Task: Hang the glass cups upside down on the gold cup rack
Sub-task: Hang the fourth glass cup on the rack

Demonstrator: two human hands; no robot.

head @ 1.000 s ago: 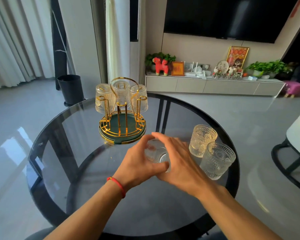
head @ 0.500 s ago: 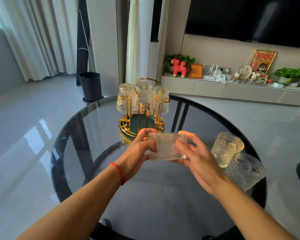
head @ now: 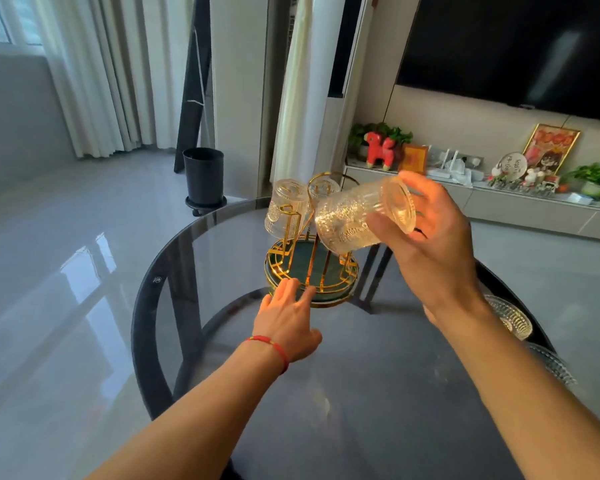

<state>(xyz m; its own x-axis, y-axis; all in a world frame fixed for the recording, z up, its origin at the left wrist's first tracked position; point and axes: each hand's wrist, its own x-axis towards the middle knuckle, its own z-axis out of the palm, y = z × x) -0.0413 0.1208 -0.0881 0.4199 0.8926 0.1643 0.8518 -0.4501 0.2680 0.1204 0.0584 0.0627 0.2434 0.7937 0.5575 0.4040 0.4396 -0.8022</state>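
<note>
My right hand (head: pixel 430 244) grips a patterned glass cup (head: pixel 357 214), tilted with its mouth down to the left, over the gold cup rack (head: pixel 309 271). The rack stands on a round green base near the far side of the glass table (head: pixel 326 393). Two glass cups (head: pixel 286 211) hang upside down on its far pegs; a third spot is hidden behind the held cup. My left hand (head: pixel 288 320), with a red string at the wrist, rests its fingertips on the rack's front rim. Two more cups (head: pixel 511 317) stand on the table at the right, partly hidden by my right arm.
A black bin (head: pixel 204 176) stands on the floor beyond the table at the left. A low cabinet (head: pixel 499 202) with plants, a red toy and a framed picture runs along the far wall under a dark television. Curtains hang at the left.
My right hand has taken the cup alone, lifted it and tipped it toward the rack. My left hand let go and moved forward to the rack's base. The camera moved closer.
</note>
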